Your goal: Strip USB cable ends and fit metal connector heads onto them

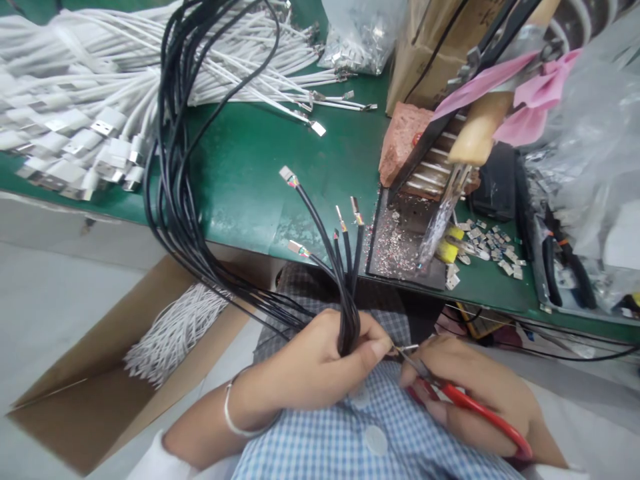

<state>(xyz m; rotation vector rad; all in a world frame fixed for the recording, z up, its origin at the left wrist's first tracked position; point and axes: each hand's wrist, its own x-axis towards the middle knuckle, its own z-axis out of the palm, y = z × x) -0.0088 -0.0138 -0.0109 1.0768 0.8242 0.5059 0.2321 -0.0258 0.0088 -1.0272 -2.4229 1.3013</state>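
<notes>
The left hand is closed in a fist round a bundle of black cables, thumb pressed across them. Above the fingers the cable ends fan out loosely, each tipped with a small metal connector; behind the fist the cables sweep up in a long loop over the green table. The right hand sits just beside the left, fingers wrapped on the red handles of a small pair of cutters, whose tips reach toward the left thumb and meet a thin pale wire end there. Whether the blades are closed on it cannot be told.

The cables look light, limp and smooth-jacketed, so they would likely slip or splay unless gripped as a bunch, close below the ends, as the fist does now. The bare connectors look delicate and are better left untouched.

Beyond the fingertips stands a soldering iron on its stand, with loose metal shells beside it. Far past the left hand lie white cables, with more in a cardboard box below the wrist.
</notes>
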